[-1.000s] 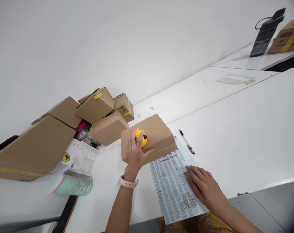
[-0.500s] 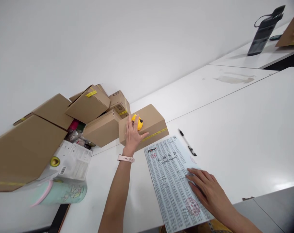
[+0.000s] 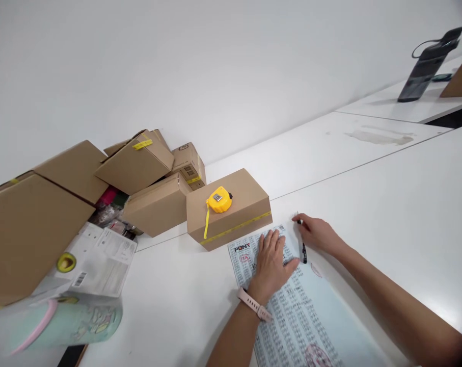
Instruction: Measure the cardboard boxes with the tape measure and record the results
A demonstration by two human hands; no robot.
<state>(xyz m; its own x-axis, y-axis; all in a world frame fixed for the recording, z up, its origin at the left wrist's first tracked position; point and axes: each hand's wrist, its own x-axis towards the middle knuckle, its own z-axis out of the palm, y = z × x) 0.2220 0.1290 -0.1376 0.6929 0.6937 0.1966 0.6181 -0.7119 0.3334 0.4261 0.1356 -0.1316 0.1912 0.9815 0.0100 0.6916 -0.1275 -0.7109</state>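
Note:
My left hand point(image 3: 271, 262) lies flat, fingers outstretched, on the upper part of a pale blue printed report point(image 3: 288, 326) marked PONY. My right hand point(image 3: 318, 232) is closed in a pinch at the upper end of a black-and-white pen point(image 3: 303, 250), by the report's top right edge. Part of the pen's barrel is behind the fingers. Beyond the left hand, a yellow tape measure point(image 3: 220, 200) rests on top of a closed cardboard box point(image 3: 244, 191), its yellow strap hanging over the front edge.
Several cardboard boxes point(image 3: 135, 165) are piled at the left against the wall. In front of them are a white package with an avocado picture point(image 3: 104, 260) and a mint-green bottle point(image 3: 93, 318) on its side. A dark water bottle point(image 3: 425, 71) stands far right.
My left hand has left the tape measure on the box and moved right onto the report. My right hand has gone from the report's right side up to the pen and closed on it.

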